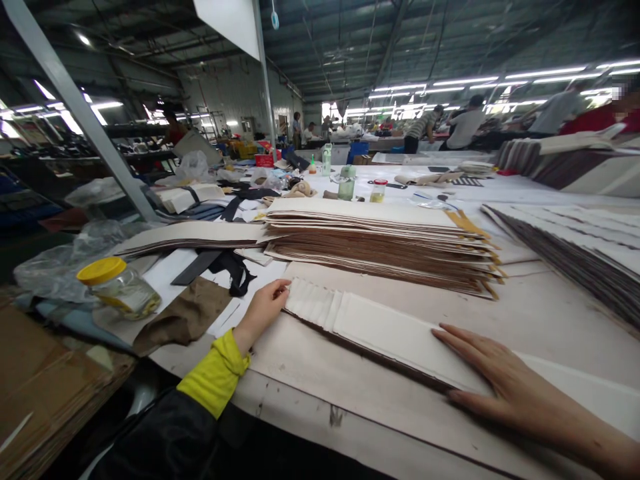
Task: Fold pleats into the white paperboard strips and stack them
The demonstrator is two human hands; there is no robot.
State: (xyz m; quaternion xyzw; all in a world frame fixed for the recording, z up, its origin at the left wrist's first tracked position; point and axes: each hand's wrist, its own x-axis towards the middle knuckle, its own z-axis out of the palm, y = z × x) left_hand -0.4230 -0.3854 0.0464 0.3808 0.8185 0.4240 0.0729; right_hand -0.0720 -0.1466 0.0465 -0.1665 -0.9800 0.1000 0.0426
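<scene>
A fanned row of long, white-faced fabric strips (385, 327) with dark undersides lies in front of me. Its left end is spread into several narrow overlapping steps. At that far left corner my left hand (265, 308) pinches the strip ends, fingers closed, the tips partly hidden. My right hand (493, 373) lies flat across the strips farther right, its fingers stretched out and holding nothing. Just beyond stands a thick stack of similar strips (380, 247), brown along the side and with yellowish ends at the right.
On the left lie a yellow-lidded jar (123, 290), brown cloth (187, 313) and black scraps (233, 267). More layered strips (580, 253) lie at right. A green bottle (347, 183) and a red-lidded jar (379, 191) stand behind the stack. A metal post (85, 113) rises at left; people work farther back.
</scene>
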